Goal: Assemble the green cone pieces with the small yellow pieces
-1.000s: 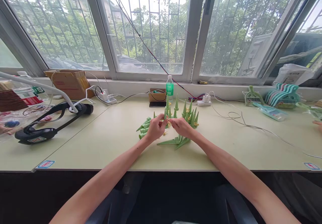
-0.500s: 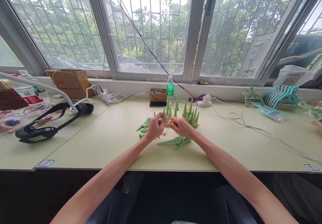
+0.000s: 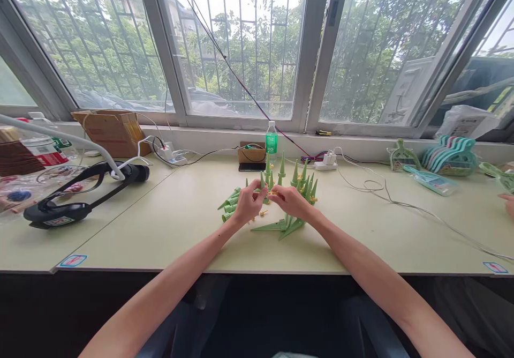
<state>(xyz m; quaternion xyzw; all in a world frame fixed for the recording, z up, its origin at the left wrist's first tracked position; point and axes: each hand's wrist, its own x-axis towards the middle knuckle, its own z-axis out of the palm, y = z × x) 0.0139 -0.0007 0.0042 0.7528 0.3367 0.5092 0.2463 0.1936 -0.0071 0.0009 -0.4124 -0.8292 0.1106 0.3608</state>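
Note:
My left hand (image 3: 248, 206) and my right hand (image 3: 292, 202) meet above the middle of the pale green table (image 3: 168, 229). Between the fingertips of both is a small yellow piece (image 3: 273, 193), close to a green cone tip. Several green plastic cones (image 3: 303, 184) stand upright just behind my hands. More green cones (image 3: 229, 202) lie on their sides to the left of my left hand, and others (image 3: 281, 225) lie below my right hand. A few small yellow bits (image 3: 263, 214) rest on the table under my hands.
A green-labelled bottle (image 3: 271, 139) stands at the window sill behind a phone (image 3: 251, 166). A black headset (image 3: 76, 197) and a cardboard box (image 3: 110, 131) are at the left. Power strips (image 3: 329, 159), cables and teal plastic items (image 3: 452, 154) lie at the right. Another person's fingers (image 3: 508, 201) show at the right edge.
My hands have drawn closer together and risen slightly, with the fingertips now pinching the small yellow piece between them. The cones on the table have not moved.

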